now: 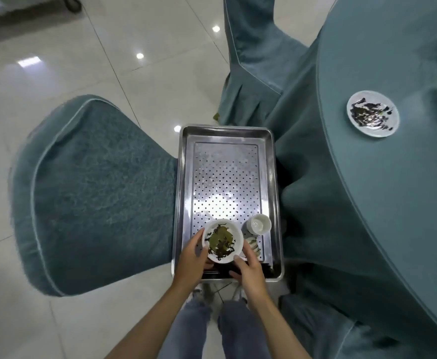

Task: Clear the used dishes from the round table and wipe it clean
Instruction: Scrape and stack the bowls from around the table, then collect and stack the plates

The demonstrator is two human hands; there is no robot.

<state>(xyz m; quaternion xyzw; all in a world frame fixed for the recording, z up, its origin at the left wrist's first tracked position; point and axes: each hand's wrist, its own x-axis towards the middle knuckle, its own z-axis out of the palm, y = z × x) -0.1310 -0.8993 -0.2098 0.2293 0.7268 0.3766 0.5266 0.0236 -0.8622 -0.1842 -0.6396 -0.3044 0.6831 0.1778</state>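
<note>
A steel tray with a perforated insert rested on a teal-covered chair, just beside the round table and its matching cloth. Both hands held one small white dish over the near end of the tray. The left hand cupped the dish's left rim, fingers curled partway round it. The right hand gripped the near right rim in the same half-closed way. The dish carried green and dark leafy scraps. Whether it touched the insert could not be told.

To its right on the tray stood a white cup, and just below that a second small cup, partly hidden by the dish and lying tilted.

On the table, well apart from the tray, a plate smeared with dark residue remained near the edge. Other pale items at the far right edge of the view were too blurred to identify.

A second covered chair stood beyond the tray. The floor was pale glossy tile. No brand, label or writing was legible on anything.
</note>
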